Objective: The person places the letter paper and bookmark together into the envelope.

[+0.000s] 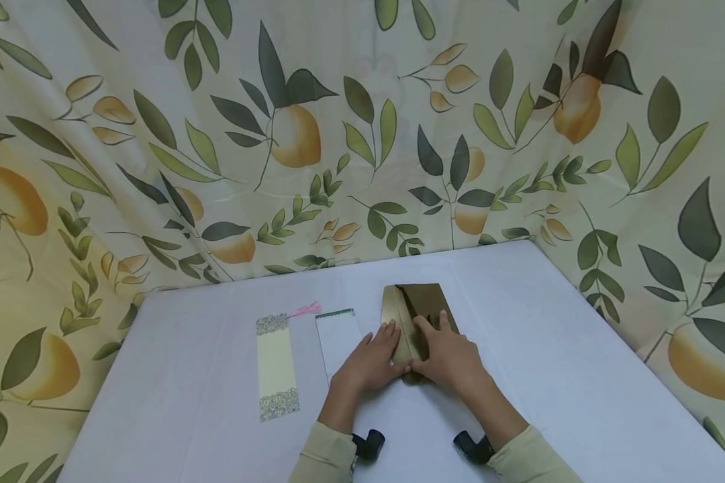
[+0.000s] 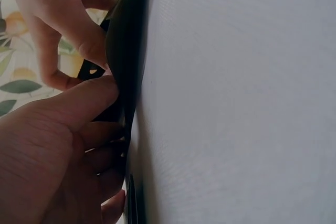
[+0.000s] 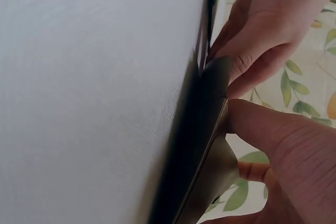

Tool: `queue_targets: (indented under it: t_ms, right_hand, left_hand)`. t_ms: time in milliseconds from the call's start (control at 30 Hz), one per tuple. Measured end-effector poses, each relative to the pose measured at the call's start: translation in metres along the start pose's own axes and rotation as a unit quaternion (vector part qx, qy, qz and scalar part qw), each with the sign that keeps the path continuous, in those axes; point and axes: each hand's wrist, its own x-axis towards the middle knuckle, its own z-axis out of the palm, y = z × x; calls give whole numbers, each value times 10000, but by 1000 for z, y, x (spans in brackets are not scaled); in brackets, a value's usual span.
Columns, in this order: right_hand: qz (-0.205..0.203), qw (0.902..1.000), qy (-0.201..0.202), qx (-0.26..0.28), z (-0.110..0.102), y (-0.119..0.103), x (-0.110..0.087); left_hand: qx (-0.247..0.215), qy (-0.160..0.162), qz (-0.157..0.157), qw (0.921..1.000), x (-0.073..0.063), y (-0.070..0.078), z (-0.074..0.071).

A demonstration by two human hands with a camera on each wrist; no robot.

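A shiny bronze-brown paper envelope (image 1: 425, 298) lies on the white table, with a lighter gold panel folded along its left side. My left hand (image 1: 365, 361) rests on that panel, its fingers straight and its thumb near the lower edge. My right hand (image 1: 453, 352) pinches the envelope's lower part, thumb at the near edge and bent fingers on the brown side. The two thumbs almost meet. In the right wrist view, part of the paper (image 3: 220, 166) bulges up beside the right thumb (image 3: 257, 127). Some fingertips are hidden behind the paper in the left wrist view.
Left of the hands lies a cream bookmark (image 1: 276, 365) with lace-patterned ends and a pink tassel (image 1: 305, 309). Between it and the left hand is a white card (image 1: 336, 339) with a green top edge. A fruit-patterned curtain (image 1: 362, 134) hangs around the white table (image 1: 175, 376).
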Motion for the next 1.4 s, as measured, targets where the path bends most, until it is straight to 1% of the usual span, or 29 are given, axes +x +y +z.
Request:
queue_targets:
  t_ms: [133, 267, 367, 433, 633, 700, 800, 867, 1000, 1100, 1400]
  right_hand:
    - [-51, 10000, 33, 11, 3, -1, 1]
    - [-57, 9999, 61, -74, 7, -1, 0]
    - [-19, 9999, 113, -128, 8, 0, -1]
    - [-20, 9998, 168, -131, 9, 1, 0]
    - [-29, 9998, 209, -72, 8, 0, 0]
    - [-41, 9998, 208, -38, 7, 0, 1]
    - [-47, 9998, 203, 10, 5, 1, 1]
    - [-44, 9998, 182, 18, 3, 1, 0]
    - [-25, 9999, 109, 3, 1, 0, 0]
    - [-23, 10000, 70, -19, 0, 0, 0]
    - [27, 10000, 51, 24, -2, -1, 1]
  left_hand:
    - [-141, 29, -23, 9999, -4, -4, 2]
    - [-324, -21, 39, 9995, -7, -5, 4]
    - [-272, -65, 121, 9995, -7, -5, 2]
    - [-187, -32, 152, 9997, -6, -4, 1]
    - [48, 139, 175, 9997, -4, -4, -5]
    - [58, 253, 173, 9995, -5, -3, -8]
    - [-24, 451, 176, 9988, -5, -3, -12]
    - [-169, 559, 185, 9981, -6, -2, -15]
    - [-338, 695, 253, 9967, -7, -2, -20]
    - [-431, 767, 304, 9957, -7, -2, -24]
    - [-509, 836, 206, 9950, -7, -12, -26]
